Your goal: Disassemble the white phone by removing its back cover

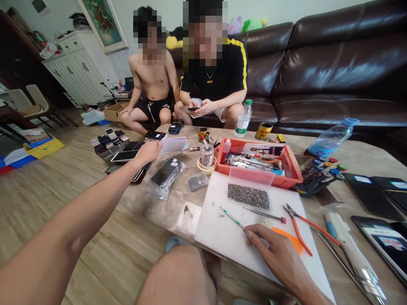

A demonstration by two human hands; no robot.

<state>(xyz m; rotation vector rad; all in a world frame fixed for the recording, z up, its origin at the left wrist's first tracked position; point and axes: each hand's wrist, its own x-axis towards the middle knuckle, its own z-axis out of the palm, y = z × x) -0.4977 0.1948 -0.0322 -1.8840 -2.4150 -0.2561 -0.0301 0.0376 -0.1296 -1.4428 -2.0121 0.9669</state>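
Note:
My left hand [151, 152] reaches far out over the table, its fingers closed on the edge of a flat pale lavender sheet [173, 145]. Beneath and beside it are a white phone [125, 156] and piles of dark phones. A bagged phone [165, 173] lies closer in. My right hand [273, 250], above the white board [211, 226], pinches a thin green stick-like tool [233, 218] whose tip points left. Near that tool lie a screwdriver with a red end [265, 214], orange-handled cutters [297, 228], an orange flat piece [288, 239] and a case of small screws [248, 196].
A red bin [294, 169] of tools stands behind the board. Bottles [243, 120], a cup on tape rolls [207, 156], a screwdriver rack [321, 176], a white electric tool [349, 245] and phones [383, 241] surround it. Two people [213, 84] sit on the sofa opposite.

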